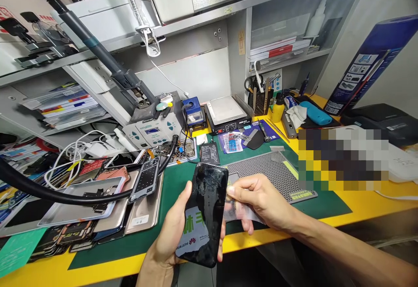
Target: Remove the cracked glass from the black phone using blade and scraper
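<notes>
In the head view a black smartphone (214, 208) tilts upright above the front edge of the bench, its glossy face towards me. Smudges mark its upper part, and mirrored lettering reflects lower down. My left hand (171, 228) is wrapped round it, thumb along the left edge and fingertips showing at the right edge. Beside the phone's right edge, my right hand (261, 197) pinches a thin clear plastic film (235, 211) between thumb and forefinger. The film hangs down over the lower fingers. I cannot tell whether it touches the phone.
Behind the hands lies a grey perforated mat (261, 167) on a green mat (176, 187). Stacked phones and parts (143, 217) crowd the left. A rework station (152, 132), a small heating plate (227, 110) and a tool holder (257, 99) stand at the back. A black hose (65, 193) crosses the left side.
</notes>
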Tool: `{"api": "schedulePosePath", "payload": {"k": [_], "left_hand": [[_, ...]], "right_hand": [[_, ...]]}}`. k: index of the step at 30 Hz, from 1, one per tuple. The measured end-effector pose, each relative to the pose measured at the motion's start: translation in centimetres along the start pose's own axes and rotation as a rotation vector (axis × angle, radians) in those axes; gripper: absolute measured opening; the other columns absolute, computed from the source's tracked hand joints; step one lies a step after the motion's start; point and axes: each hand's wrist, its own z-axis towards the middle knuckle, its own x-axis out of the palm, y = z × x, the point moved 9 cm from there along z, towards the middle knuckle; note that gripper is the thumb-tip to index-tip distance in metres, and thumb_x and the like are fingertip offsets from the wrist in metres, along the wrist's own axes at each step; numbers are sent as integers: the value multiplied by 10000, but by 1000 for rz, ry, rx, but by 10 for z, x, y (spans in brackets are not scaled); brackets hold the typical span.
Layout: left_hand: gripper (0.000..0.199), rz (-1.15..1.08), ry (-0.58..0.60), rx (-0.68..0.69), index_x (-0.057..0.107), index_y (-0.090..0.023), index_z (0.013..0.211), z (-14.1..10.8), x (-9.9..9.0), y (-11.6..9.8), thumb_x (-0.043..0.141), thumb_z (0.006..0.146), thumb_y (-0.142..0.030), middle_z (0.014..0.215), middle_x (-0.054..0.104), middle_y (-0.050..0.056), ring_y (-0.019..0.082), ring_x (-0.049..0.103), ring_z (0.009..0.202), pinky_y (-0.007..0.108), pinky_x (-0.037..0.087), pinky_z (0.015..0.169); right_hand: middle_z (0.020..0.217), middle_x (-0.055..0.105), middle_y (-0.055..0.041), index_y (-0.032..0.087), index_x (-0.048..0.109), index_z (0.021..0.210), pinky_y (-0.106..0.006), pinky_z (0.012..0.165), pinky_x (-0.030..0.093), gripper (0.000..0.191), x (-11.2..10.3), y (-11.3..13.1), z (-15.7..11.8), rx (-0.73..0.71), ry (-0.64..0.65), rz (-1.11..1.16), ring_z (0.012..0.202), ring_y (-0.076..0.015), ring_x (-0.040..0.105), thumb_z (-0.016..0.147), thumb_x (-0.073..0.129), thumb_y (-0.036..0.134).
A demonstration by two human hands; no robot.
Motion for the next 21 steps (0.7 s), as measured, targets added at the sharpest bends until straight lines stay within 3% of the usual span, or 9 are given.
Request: {"api": "schedulePosePath", "payload": {"k": [12, 21], "left_hand": [[817, -14, 6, -2, 707, -64, 1143, -2, 3, 1, 233, 972, -707, 782, 698, 133, 216, 685, 600, 344, 556, 624], [824, -7, 3, -23, 683, -72, 1202, -2, -3, 3, 234, 963, -720, 809, 711, 140, 233, 701, 623, 352, 566, 631]], "right_hand": [[517, 652, -35, 105, 655, 679, -201, 347, 481, 446, -1, 0, 1, -11, -12, 41, 371, -135, 603, 820, 751, 518], [506, 646, -39, 110, 637, 657, -204, 336, 470, 446, -1, 1, 1, -23, -19, 51, 363, -144, 602, 813, 756, 511]]}}
